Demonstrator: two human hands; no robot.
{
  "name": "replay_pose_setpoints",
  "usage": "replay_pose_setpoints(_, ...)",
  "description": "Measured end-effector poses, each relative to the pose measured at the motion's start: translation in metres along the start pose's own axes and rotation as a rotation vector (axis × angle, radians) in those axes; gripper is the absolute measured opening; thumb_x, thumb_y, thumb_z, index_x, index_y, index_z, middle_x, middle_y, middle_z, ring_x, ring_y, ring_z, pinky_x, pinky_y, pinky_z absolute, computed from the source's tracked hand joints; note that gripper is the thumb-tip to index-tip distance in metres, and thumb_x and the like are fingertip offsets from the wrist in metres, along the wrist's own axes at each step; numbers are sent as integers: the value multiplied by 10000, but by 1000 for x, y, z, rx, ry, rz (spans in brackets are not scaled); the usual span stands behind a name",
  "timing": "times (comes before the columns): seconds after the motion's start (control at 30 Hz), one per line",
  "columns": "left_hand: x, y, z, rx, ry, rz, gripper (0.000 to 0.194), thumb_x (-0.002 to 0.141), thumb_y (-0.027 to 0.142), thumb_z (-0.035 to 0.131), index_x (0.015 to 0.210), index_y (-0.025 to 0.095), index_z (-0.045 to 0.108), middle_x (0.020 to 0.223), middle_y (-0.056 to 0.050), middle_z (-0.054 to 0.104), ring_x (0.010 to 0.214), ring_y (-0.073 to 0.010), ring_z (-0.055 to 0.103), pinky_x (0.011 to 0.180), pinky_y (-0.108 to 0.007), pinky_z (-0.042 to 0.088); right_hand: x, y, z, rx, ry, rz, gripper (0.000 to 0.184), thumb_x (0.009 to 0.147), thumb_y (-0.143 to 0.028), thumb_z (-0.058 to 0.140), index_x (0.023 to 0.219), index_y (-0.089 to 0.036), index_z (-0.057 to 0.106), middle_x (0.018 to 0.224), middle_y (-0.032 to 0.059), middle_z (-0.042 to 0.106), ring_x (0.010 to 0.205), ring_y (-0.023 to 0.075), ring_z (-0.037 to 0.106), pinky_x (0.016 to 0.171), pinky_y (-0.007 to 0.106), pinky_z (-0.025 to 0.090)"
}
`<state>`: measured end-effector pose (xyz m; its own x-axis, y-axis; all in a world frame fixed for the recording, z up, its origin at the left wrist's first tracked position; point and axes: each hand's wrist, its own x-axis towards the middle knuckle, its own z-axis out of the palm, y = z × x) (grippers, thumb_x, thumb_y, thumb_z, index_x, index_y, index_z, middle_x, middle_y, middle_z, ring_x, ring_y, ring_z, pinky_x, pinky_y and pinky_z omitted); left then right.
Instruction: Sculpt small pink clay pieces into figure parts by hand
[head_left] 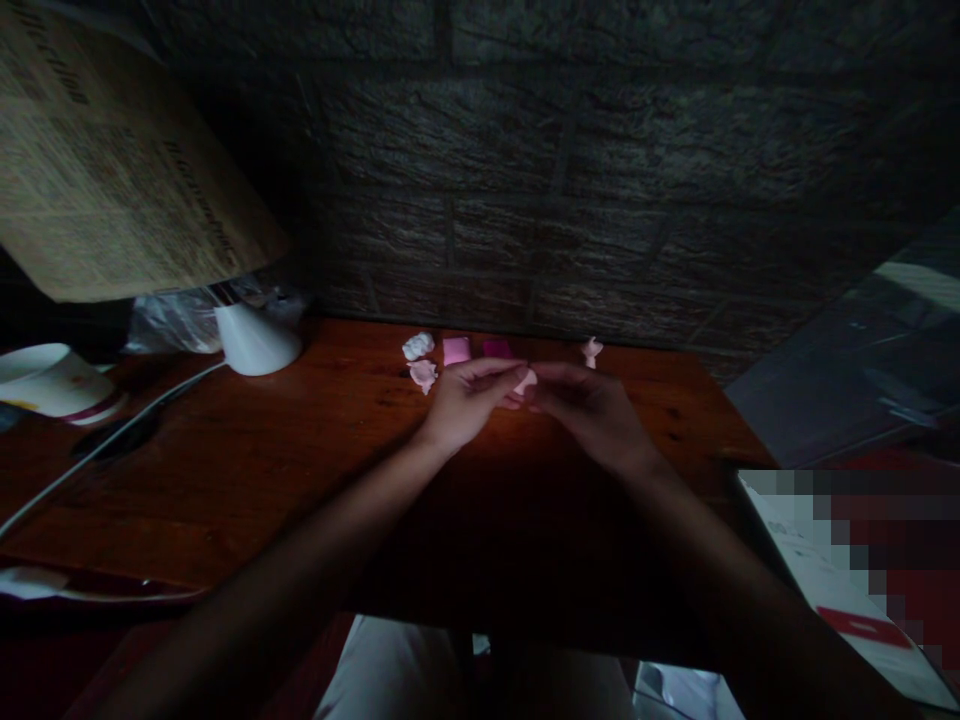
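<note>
My left hand (pixel 466 398) and my right hand (pixel 589 408) meet over the far middle of a dark wooden table (pixel 300 470). Between their pinched fingertips sits a small pale pink lump (pixel 526 381), soft like clay. Both hands have their fingers closed round it. Just beyond them on the table lie a white lump (pixel 418 346), a pale pink lump (pixel 424 375), a light pink block (pixel 457 350), a darker magenta block (pixel 496 348) and a small pale figure (pixel 592 351).
A brick-patterned wall (pixel 600 200) stands behind the table. At the left are a lamp with a printed shade (pixel 112 170) and white base (pixel 256 340), a white cup (pixel 49 380) and a cable (pixel 112 445). Papers (pixel 825 580) lie at the right edge.
</note>
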<state>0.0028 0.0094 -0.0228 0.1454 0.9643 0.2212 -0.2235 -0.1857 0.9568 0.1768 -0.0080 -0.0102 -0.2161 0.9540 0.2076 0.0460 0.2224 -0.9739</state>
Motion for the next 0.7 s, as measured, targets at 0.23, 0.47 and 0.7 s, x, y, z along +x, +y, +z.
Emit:
replay_pose_setpoints(0.23,0,0,0,4,-14,-11,279,807,380,784,974,156,794,930,-91,811,742,-171,768,712,-291,657,1,-2,0,34,21,39,302,784,-422,818,1028,-247,789,1027,48,806,909,221,764,905,436,613)
replay_pose_setpoints(0.47,1,0,0,-23,-51,-26,306,824,373,771,1039,157,791,1002,-109,808,801,-191,778,766,-310,664,2,-4,-1,68,58,69,294,776,-459,825,981,-250,796,997,46,812,863,208,770,860,416,638)
replay_pose_setpoints(0.7,1,1,-1,-28,-97,7,304,824,343,777,1060,153,791,1009,-99,813,857,-203,782,833,-334,660,2,-2,-1,103,79,37,275,781,-453,825,955,-242,800,991,47,813,864,198,769,842,386,637)
